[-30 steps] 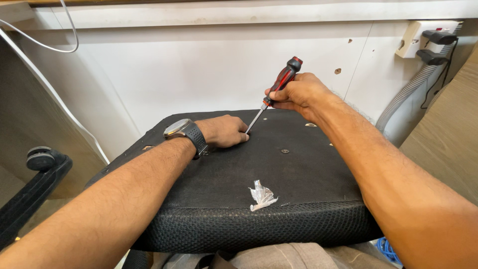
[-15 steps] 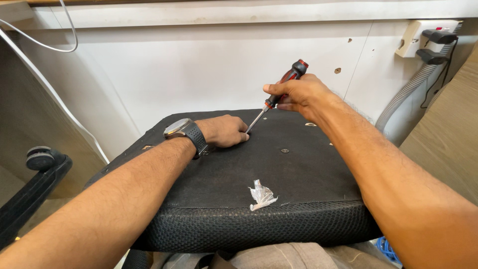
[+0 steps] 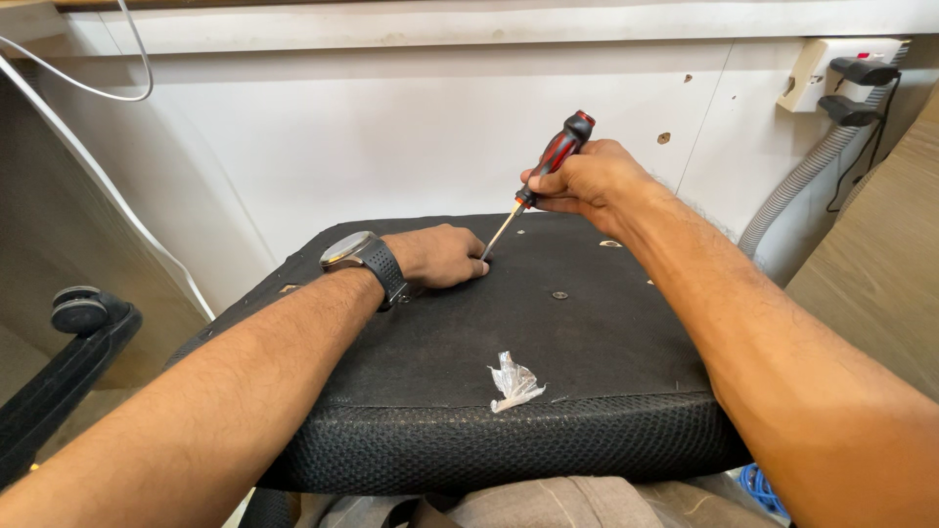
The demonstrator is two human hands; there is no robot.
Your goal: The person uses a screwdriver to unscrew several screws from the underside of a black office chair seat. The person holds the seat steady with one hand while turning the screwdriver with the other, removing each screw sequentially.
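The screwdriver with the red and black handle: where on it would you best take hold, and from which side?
Probably the thick ribbed handle, as the right hand already does. The screwdriver leans up and to the right, its thin shaft running down to the tip beside the left hand on the black seat pad. Coming from the right, fingers can wrap the handle; the shaft looks too slim to grip well.

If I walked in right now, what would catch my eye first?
Probably the red-and-black screwdriver, tilted in the right hand near the centre, its tip down at the black seat underside beside the left hand. That hand rests curled on the seat, with a wristwatch on its wrist. Closer to the viewer, a crumpled scrap of clear plastic lies near the seat's mesh edge.
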